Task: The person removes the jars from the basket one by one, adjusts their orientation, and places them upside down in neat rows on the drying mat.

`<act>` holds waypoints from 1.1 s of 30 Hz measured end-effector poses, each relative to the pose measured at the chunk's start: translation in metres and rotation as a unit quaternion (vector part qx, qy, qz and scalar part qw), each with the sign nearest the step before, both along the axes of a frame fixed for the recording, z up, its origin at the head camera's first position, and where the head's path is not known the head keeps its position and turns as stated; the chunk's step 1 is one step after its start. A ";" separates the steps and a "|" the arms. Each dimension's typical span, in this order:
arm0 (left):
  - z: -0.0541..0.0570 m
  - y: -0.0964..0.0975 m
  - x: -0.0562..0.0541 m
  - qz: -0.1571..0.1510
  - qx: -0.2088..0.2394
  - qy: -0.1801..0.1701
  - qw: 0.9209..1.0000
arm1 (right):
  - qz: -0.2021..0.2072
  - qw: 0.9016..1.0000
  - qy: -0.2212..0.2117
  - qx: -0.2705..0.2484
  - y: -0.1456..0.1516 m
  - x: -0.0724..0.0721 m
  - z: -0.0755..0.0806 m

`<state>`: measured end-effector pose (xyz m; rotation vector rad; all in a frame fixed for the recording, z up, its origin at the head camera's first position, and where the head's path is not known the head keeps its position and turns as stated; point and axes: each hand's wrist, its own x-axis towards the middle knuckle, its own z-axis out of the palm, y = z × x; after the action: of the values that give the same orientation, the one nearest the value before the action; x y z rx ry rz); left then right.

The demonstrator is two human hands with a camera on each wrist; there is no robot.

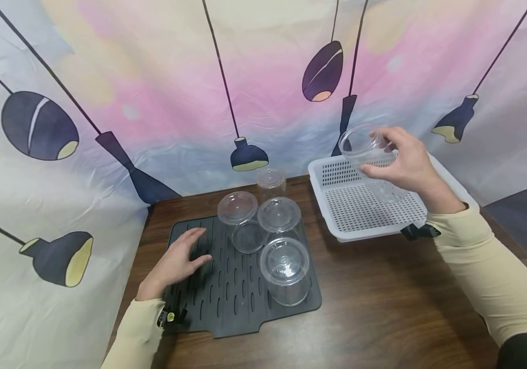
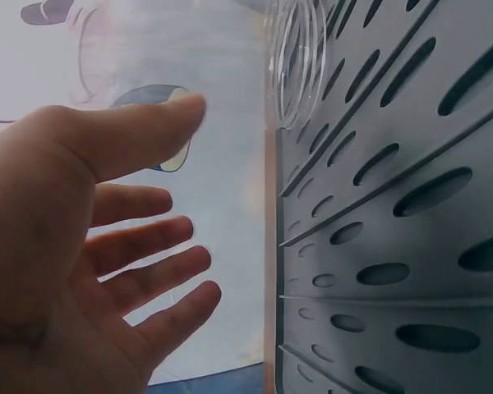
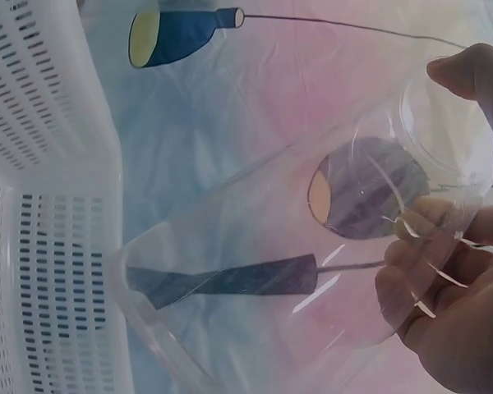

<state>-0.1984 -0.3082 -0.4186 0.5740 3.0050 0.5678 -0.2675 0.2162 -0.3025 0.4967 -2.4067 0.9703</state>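
Observation:
My right hand grips a clear plastic jar near one end, thumb on one side and fingers on the other. The jar is tilted, above the white perforated basket in the head view. My left hand hovers over the left part of the dark grey ribbed mat, fingers spread and holding nothing. To its right stand several clear jars, among them a front jar, a middle jar and a left jar. The left wrist view shows the loose fingers of this hand.
A further clear jar stands at the back, near the table's rear edge. The brown wooden table bears the mat and, at its right, the basket. A cloth backdrop printed with lamps hangs close behind and at the sides.

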 end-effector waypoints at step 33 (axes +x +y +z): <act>0.073 0.027 0.006 0.005 0.080 0.136 0.988 | 0.075 0.995 0.060 0.032 -0.027 0.013 0.005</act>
<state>-0.1929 -0.2817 -0.3460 0.6970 3.2368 0.7979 -0.2540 0.1890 -0.2977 0.7478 -2.3244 0.9003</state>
